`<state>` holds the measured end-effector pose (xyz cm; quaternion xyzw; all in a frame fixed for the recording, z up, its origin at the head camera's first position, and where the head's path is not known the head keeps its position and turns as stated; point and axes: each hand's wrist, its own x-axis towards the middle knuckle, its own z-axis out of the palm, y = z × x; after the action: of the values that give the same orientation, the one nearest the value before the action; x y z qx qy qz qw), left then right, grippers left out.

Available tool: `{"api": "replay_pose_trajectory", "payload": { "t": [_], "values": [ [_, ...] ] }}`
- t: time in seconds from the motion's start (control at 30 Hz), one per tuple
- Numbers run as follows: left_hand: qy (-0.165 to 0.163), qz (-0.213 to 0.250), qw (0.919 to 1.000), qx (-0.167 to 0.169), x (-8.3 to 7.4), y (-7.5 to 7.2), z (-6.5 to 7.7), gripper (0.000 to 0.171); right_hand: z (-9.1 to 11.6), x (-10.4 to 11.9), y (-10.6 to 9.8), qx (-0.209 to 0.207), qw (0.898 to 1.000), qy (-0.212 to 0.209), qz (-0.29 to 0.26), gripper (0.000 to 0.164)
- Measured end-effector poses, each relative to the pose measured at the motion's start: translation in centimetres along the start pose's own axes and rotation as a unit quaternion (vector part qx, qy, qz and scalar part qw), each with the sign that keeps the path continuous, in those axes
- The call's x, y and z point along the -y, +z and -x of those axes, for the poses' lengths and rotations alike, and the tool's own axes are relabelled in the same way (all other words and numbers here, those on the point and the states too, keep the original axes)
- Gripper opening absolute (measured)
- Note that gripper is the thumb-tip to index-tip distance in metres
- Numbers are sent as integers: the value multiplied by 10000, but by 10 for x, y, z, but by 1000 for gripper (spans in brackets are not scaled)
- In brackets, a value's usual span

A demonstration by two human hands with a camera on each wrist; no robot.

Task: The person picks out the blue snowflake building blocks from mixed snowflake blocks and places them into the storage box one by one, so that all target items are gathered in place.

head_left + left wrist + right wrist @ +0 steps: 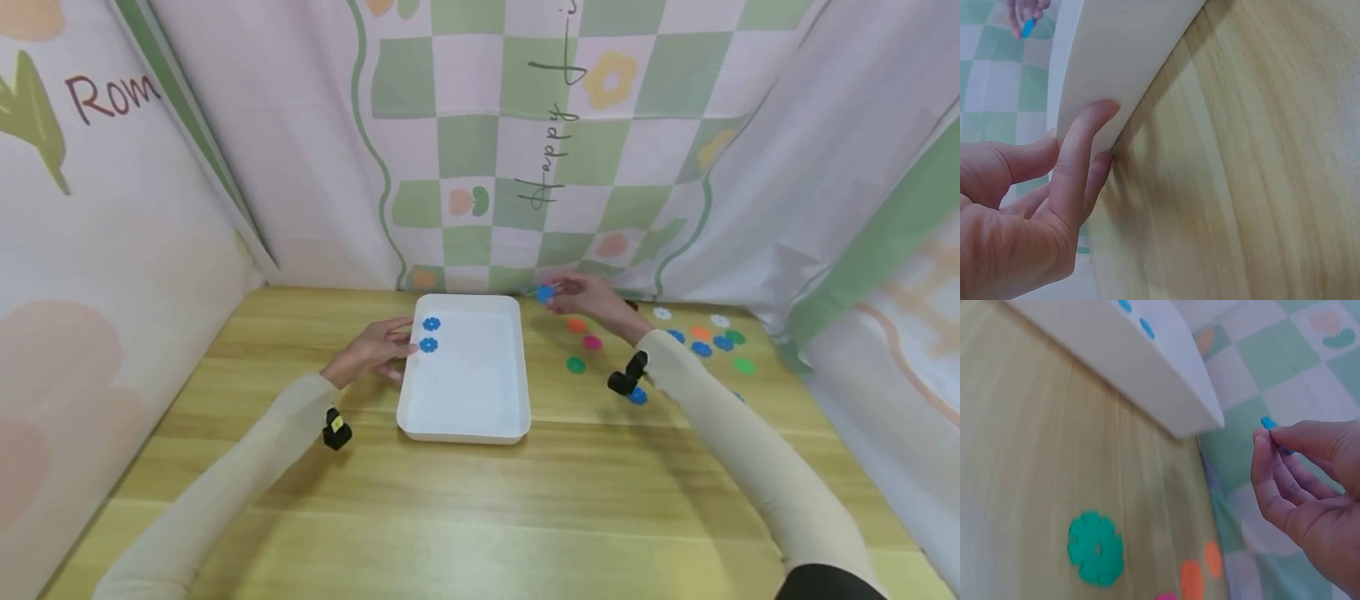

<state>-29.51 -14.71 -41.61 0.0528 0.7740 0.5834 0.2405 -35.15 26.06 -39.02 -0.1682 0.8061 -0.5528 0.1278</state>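
My right hand (pixel 588 302) pinches a blue flower-shaped plastic disc (pixel 544 293) between thumb and fingers, raised beyond the tray's far right corner. In the right wrist view the disc (pixel 1269 423) shows edge-on at the fingertips. The left hand (pixel 375 348) holds the left side of a white rectangular tray (pixel 465 437); in the left wrist view its thumb is at the rim and its bent fingers touch the outer wall (pixel 1119 69). Inside the tray, two blue discs, a farther one (pixel 431 323) and a nearer one (pixel 428 345), lie along the left side.
Right of the tray lie an orange disc (pixel 577 325), a pink disc (pixel 592 342) and a green disc (pixel 575 365). Farther right, several blue, white, orange and green discs (pixel 701 349) are scattered, partly behind the right forearm. A checked curtain (pixel 468 150) hangs along the table's back edge.
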Motion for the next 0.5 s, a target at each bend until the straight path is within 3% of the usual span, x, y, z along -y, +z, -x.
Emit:
{"api": "replay_pose_trajectory", "payload": {
  "t": [0.2,0.5],
  "values": [
    [-24,48,10000,-8,1,0,1,70,-13,17,23,66,9999,-111,-109,48],
    [21,148,9999,76,0,1,4,70,-23,26,63,515,9986,29,-103,38]
  ]
}}
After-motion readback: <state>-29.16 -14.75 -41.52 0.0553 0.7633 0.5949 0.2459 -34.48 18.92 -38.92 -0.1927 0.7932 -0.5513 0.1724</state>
